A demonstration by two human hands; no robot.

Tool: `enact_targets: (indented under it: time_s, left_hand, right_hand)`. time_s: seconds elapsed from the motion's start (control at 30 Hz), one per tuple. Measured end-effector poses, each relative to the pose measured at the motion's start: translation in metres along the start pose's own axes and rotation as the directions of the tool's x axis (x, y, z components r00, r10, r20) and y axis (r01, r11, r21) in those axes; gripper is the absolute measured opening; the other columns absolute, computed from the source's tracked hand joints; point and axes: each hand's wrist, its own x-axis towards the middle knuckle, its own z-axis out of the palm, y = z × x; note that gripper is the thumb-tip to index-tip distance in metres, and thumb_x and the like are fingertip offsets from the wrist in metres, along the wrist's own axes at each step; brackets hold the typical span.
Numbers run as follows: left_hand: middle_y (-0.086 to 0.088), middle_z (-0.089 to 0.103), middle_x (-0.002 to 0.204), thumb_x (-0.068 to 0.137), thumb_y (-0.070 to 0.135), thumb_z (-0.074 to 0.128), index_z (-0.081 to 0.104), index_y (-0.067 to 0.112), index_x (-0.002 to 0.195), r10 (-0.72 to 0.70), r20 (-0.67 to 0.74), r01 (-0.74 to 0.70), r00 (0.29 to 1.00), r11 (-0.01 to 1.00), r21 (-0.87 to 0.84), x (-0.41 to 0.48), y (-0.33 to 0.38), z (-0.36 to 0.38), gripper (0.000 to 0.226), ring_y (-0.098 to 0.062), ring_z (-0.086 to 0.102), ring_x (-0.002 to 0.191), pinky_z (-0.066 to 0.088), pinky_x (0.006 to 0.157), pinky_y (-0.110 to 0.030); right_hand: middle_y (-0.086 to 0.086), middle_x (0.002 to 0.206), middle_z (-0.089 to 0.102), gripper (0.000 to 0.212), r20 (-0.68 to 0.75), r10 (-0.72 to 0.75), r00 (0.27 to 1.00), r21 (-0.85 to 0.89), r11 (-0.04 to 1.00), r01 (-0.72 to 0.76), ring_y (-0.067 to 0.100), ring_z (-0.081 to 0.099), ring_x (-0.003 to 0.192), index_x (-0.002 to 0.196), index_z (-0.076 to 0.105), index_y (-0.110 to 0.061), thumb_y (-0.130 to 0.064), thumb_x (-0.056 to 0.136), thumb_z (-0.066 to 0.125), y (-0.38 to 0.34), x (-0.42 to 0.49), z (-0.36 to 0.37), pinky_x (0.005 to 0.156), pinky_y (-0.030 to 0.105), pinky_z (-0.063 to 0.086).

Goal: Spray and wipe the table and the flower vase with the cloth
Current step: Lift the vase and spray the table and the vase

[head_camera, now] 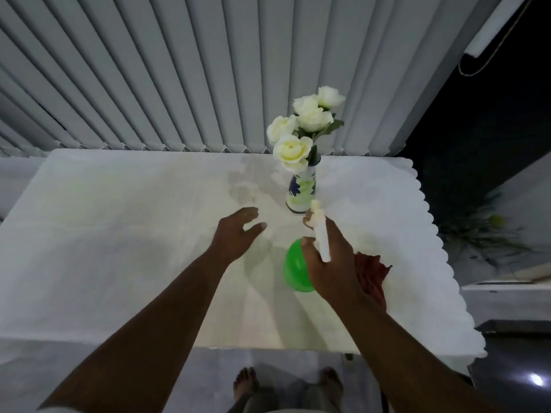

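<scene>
1. The bench (119, 234) has a white cover with a scalloped edge.
2. The flower vase (301, 190) stands upright near the far edge, holding white roses.
3. The green spray bottle (295, 269) is upright.
4. The red cloth (371, 272) lies crumpled beside the bottle.

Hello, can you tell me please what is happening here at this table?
A person stands at a table with a white cover. The right hand holds a green spray bottle, nozzle pointing toward the flower vase. The left hand hovers open and empty over the table. A red cloth lies beside the right hand.
</scene>
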Motion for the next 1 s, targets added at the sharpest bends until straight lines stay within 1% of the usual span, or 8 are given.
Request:
enact_targets:
  time_s: [0.13,0.27,0.4,0.53,0.63,0.73,0.83,1.0]
  left_hand:
    - [0.005,0.063,0.122,0.073,0.042,0.08,0.058,0.018,0.125,-0.05,0.088,0.057,0.995,0.995,-0.086,0.062,0.042,0.03,0.061,-0.009,0.058,0.109,0.043,0.095,-0.025]
    - [-0.003,0.067,0.123,0.069,0.024,0.085,0.062,0.016,0.122,0.013,0.183,0.058,0.983,0.925,-0.376,0.102,0.075,0.052,0.059,-0.019,0.063,0.11,0.051,0.091,-0.038]
    - [-0.015,0.066,0.122,0.064,0.027,0.086,0.063,0.008,0.116,0.049,0.195,0.032,0.98,0.92,-0.391,0.121,0.093,0.062,0.061,-0.031,0.061,0.116,0.05,0.098,-0.053]
    - [-0.017,0.062,0.128,0.057,0.033,0.088,0.058,0.004,0.121,0.028,0.168,0.034,0.985,0.933,-0.359,0.125,0.103,0.061,0.076,-0.033,0.056,0.121,0.046,0.103,-0.053]
    - [-0.012,0.063,0.127,0.061,0.027,0.09,0.059,0.008,0.122,0.052,0.093,-0.015,0.994,0.931,-0.365,0.121,0.11,0.053,0.071,-0.027,0.058,0.119,0.048,0.102,-0.049]
    - [-0.006,0.067,0.122,0.065,0.024,0.088,0.061,0.012,0.119,0.113,0.028,-0.092,0.993,0.913,-0.397,0.117,0.123,0.04,0.062,-0.019,0.062,0.114,0.053,0.097,-0.039]
    - [0.006,0.071,0.112,0.066,0.024,0.087,0.066,0.023,0.11,0.195,0.006,-0.176,0.981,0.896,-0.409,0.11,0.137,0.021,0.049,-0.009,0.066,0.106,0.053,0.087,-0.025]
    - [-0.006,0.069,0.119,0.062,0.026,0.089,0.063,0.014,0.116,0.219,-0.026,-0.209,0.975,0.877,-0.433,0.093,0.148,-0.002,0.061,-0.02,0.065,0.11,0.054,0.096,-0.042]
  right_hand:
    - [-0.006,0.121,0.071,0.039,-0.063,0.103,0.993,0.049,0.994,-0.1,-0.001,0.061,0.119,0.126,0.065,-0.015,-0.017,0.087,0.059,0.019,-0.003,-0.057,0.102,0.015,0.045]
    - [-0.006,0.12,0.072,0.037,-0.068,0.152,0.986,-0.019,0.988,-0.154,-0.014,0.06,0.112,0.128,0.066,-0.014,-0.009,0.091,0.065,0.036,-0.008,-0.089,0.095,0.0,0.041]
    - [-0.016,0.104,0.073,0.038,-0.071,0.2,0.977,-0.014,0.979,-0.201,-0.017,0.066,0.091,0.124,0.068,-0.015,0.004,0.091,0.066,0.049,-0.011,-0.098,0.08,-0.005,0.043]
    - [-0.006,0.099,0.075,0.034,-0.067,0.205,0.977,-0.01,0.979,-0.206,0.002,0.07,0.09,0.119,0.07,-0.014,0.001,0.09,0.066,0.051,-0.007,-0.092,0.078,0.008,0.051]
    - [-0.005,0.099,0.074,0.033,-0.06,0.165,0.984,-0.023,0.986,-0.167,0.007,0.068,0.092,0.116,0.07,-0.017,-0.009,0.086,0.061,0.043,-0.002,-0.083,0.082,0.015,0.054]
    - [-0.001,0.082,0.071,0.018,-0.014,0.197,0.98,0.003,0.98,-0.197,0.021,0.068,0.075,0.098,0.069,-0.02,-0.02,0.085,0.057,0.031,0.007,-0.074,0.072,0.043,0.06]
    - [-0.003,0.063,0.059,0.01,-0.009,0.126,0.992,-0.009,0.992,-0.126,0.019,0.059,0.058,0.083,0.061,-0.023,-0.02,0.092,0.06,0.015,0.013,-0.069,0.058,0.042,0.056]
    - [0.001,0.062,0.056,0.014,-0.017,0.104,0.994,0.006,0.995,-0.103,0.023,0.056,0.055,0.079,0.057,-0.02,-0.018,0.093,0.06,-0.007,0.01,-0.066,0.055,0.045,0.055]
